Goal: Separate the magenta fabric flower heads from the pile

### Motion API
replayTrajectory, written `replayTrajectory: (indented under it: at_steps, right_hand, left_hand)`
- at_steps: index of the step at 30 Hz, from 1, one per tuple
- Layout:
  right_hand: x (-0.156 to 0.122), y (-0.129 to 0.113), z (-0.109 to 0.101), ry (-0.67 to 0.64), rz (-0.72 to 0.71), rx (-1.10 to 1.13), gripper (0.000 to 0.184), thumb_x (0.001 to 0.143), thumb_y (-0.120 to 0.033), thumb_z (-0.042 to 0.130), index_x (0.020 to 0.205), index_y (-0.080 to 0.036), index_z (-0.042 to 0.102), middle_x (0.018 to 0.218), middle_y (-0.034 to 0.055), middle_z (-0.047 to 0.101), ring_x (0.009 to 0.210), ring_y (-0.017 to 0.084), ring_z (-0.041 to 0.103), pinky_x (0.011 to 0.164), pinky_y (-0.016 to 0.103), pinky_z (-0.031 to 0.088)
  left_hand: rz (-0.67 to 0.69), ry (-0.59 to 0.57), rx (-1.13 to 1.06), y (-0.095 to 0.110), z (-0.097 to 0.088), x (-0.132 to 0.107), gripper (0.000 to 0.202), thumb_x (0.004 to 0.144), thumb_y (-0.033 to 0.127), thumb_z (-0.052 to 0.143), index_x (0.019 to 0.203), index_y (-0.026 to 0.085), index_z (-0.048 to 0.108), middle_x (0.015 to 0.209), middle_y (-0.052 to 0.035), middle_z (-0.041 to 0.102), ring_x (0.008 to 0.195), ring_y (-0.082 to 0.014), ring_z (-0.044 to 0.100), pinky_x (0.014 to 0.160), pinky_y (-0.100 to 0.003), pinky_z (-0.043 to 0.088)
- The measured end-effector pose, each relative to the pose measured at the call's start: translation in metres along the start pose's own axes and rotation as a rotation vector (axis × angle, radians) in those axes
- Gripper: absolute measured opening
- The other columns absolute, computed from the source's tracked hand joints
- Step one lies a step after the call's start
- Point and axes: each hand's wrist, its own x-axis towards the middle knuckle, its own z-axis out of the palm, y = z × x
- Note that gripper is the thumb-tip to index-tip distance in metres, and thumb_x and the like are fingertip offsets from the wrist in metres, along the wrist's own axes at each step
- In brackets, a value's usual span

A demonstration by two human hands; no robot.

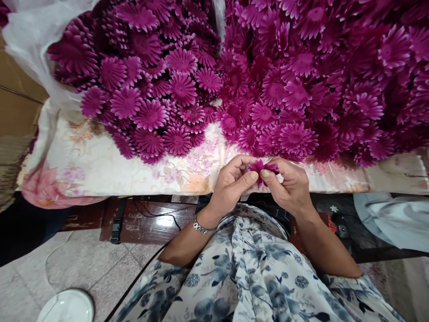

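Between my two hands, just over the near edge of the table, is a small magenta artificial flower (260, 167). My left hand (233, 181) pinches its left side between thumb and fingers. On the other side, my right hand (291, 185) grips the petals the same way, with both thumbs close together on top. The flower's underside is hidden by my fingers. Right beyond my hands lies a big heap of loose magenta flower pieces (296, 136). Another pile of stacked flower pieces (150, 114) sits to the left.
A floral cloth (110, 172) covers the table. White plastic sheeting (30, 40) and a cardboard box (16, 116) stand at the left. Below are a dark red bench (144, 221), a black cable (140, 273) and a round white object (69, 306). Grey fabric (395, 219) shows at right.
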Motion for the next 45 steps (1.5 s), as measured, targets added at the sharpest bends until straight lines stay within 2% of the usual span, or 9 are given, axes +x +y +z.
replayTrajectory:
  at_steps: [3,7,15,20,27,35,39,42,45]
  right_hand:
    - [0.004,0.000,0.001,0.007,-0.075,-0.023,0.029,0.088,-0.026,0.050,0.060,-0.020,0.045,0.055,-0.0043,0.045,0.051,0.008,0.042,0.052,0.023,0.032]
    - [0.008,-0.001,0.005,0.023,-0.087,0.007,0.044,0.092,-0.027,0.045,0.051,-0.019,0.028,0.047,-0.0057,0.029,0.044,0.006,0.030,0.048,0.025,0.026]
    - [0.010,0.005,0.000,0.165,-0.050,-0.120,0.010,0.089,-0.026,0.051,0.086,-0.020,0.059,0.076,0.0007,0.060,0.071,0.012,0.058,0.065,0.026,0.044]
    - [0.039,0.011,-0.014,0.301,-0.142,-0.260,0.017,0.087,-0.035,0.055,0.087,-0.020,0.062,0.074,0.0005,0.063,0.064,0.013,0.057,0.060,0.026,0.045]
    - [0.075,0.014,-0.022,0.283,-0.230,-0.614,0.036,0.086,-0.043,0.054,0.113,-0.019,0.058,0.092,0.0100,0.059,0.096,0.027,0.055,0.087,0.045,0.040]
    - [0.069,0.028,-0.021,0.271,-0.216,-0.597,0.019,0.087,-0.038,0.053,0.083,-0.022,0.063,0.084,0.0068,0.062,0.085,0.023,0.053,0.079,0.041,0.036]
    - [0.064,0.019,-0.027,0.271,-0.245,-0.616,0.021,0.086,-0.040,0.055,0.083,-0.023,0.066,0.104,0.0083,0.062,0.099,0.027,0.050,0.085,0.045,0.031]
    - [0.053,0.006,-0.026,0.294,-0.345,-0.508,0.013,0.083,-0.033,0.061,0.084,-0.021,0.066,0.089,0.0062,0.063,0.088,0.021,0.055,0.081,0.039,0.037]
    - [0.039,-0.004,-0.017,0.112,-0.323,-0.301,0.018,0.079,-0.031,0.068,0.091,-0.019,0.065,0.085,0.0049,0.064,0.084,0.018,0.057,0.077,0.034,0.043]
  left_hand:
    - [-0.078,-0.056,-0.079,0.000,0.000,0.002,0.025,0.069,0.030,0.076,0.089,0.020,0.065,0.074,0.0011,0.061,0.063,-0.0089,0.054,0.058,-0.020,0.045]
    - [-0.014,0.014,-0.044,-0.003,-0.002,0.002,0.016,0.069,0.026,0.076,0.075,0.018,0.063,0.063,0.0040,0.052,0.056,-0.0060,0.046,0.052,-0.018,0.038]
    - [-0.017,0.083,-0.050,0.003,-0.004,0.002,0.017,0.070,0.026,0.073,0.069,0.017,0.059,0.062,0.0030,0.050,0.056,-0.0071,0.041,0.053,-0.020,0.034]
    - [0.002,0.150,-0.062,0.007,-0.005,0.004,0.016,0.070,0.025,0.071,0.071,0.016,0.057,0.068,0.0027,0.050,0.062,-0.0076,0.043,0.059,-0.020,0.035]
    - [0.087,0.219,-0.067,0.007,-0.009,0.006,0.011,0.073,0.021,0.068,0.073,0.017,0.057,0.066,0.0034,0.050,0.059,-0.0068,0.042,0.057,-0.019,0.032]
    - [0.109,0.232,-0.080,0.008,-0.010,0.008,0.011,0.072,0.022,0.070,0.073,0.017,0.060,0.066,0.0032,0.052,0.059,-0.0067,0.042,0.057,-0.019,0.033]
    - [0.095,0.240,-0.100,0.008,-0.008,0.009,0.013,0.070,0.023,0.071,0.072,0.017,0.060,0.066,0.0028,0.053,0.059,-0.0072,0.044,0.056,-0.020,0.034]
    - [0.094,0.261,-0.116,0.008,-0.007,0.010,0.013,0.069,0.021,0.072,0.071,0.017,0.060,0.065,0.0029,0.054,0.059,-0.0070,0.046,0.057,-0.019,0.035]
    - [0.110,0.258,-0.114,0.006,-0.004,0.011,0.011,0.068,0.019,0.073,0.071,0.017,0.063,0.067,0.0025,0.058,0.060,-0.0069,0.049,0.058,-0.019,0.038]
